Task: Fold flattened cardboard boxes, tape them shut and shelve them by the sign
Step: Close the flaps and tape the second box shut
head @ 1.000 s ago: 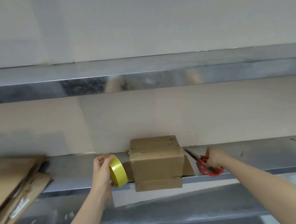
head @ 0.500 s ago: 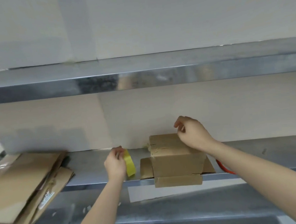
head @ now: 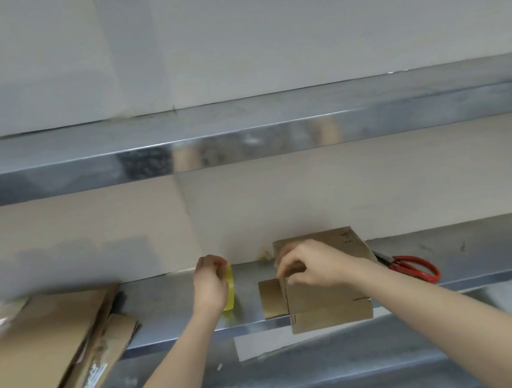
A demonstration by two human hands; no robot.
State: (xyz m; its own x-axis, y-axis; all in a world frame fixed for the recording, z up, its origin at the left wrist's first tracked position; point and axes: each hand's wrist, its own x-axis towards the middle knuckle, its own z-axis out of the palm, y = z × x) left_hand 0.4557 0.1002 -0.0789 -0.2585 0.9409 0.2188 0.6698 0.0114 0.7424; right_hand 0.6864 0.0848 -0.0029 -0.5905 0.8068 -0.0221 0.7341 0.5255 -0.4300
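A small brown cardboard box (head: 326, 300) stands on the middle steel shelf (head: 171, 297), its front and left flaps hanging open. My right hand (head: 311, 265) rests on the box's top left corner, fingers curled over the edge. Just left of the box, my left hand (head: 210, 280) grips a yellow tape roll (head: 229, 291) that stands on edge on the shelf. A stack of flattened cardboard boxes (head: 37, 352) lies at the left end of the shelf, overhanging its front.
Red-handled scissors (head: 412, 267) lie on the shelf right of the box. An upper steel shelf (head: 242, 138) runs across above. A lower shelf (head: 298, 372) holds a pale sheet. The wall closes off the back.
My right hand left the scissors on the shelf and came over to the box's top left corner. The left hand stood the tape roll on edge on the shelf.
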